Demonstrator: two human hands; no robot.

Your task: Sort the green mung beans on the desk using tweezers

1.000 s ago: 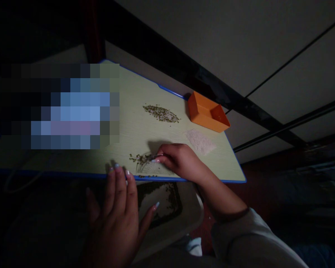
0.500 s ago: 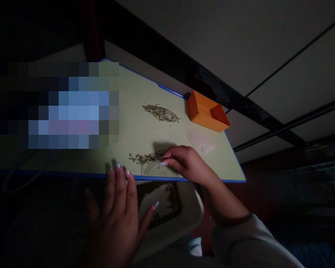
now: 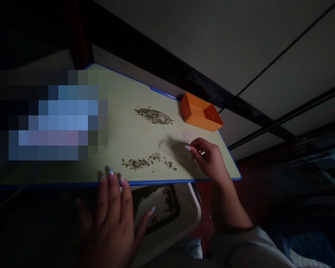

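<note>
Between the thumb and fingers of my right hand (image 3: pixel 209 156) is the rim of a clear round dish or lid (image 3: pixel 181 156), blurred and hard to see against the board. Small green seeds mixed with pale grains (image 3: pixel 139 163) lie scattered to its left, near the board's front edge. Fingers apart and holding nothing, my left hand (image 3: pixel 114 214) rests with its fingertips at that blue edge. Further back sits a larger heap of green seeds and pale grains (image 3: pixel 154 115). A patch of pale grains (image 3: pixel 187 134) is partly hidden behind my right hand.
An orange open box (image 3: pixel 202 115) stands at the back right of the pale, blue-edged board (image 3: pixel 120 93). Below the front edge is a whitish tub (image 3: pixel 197 210) with green seeds inside. A pixelated area covers the left side. Panelled wall rises behind.
My right hand has moved right and slightly back with the clear dish or lid, uncovering scattered seeds at the front edge. My left hand stays at the edge; the whole view has shifted slightly.
</note>
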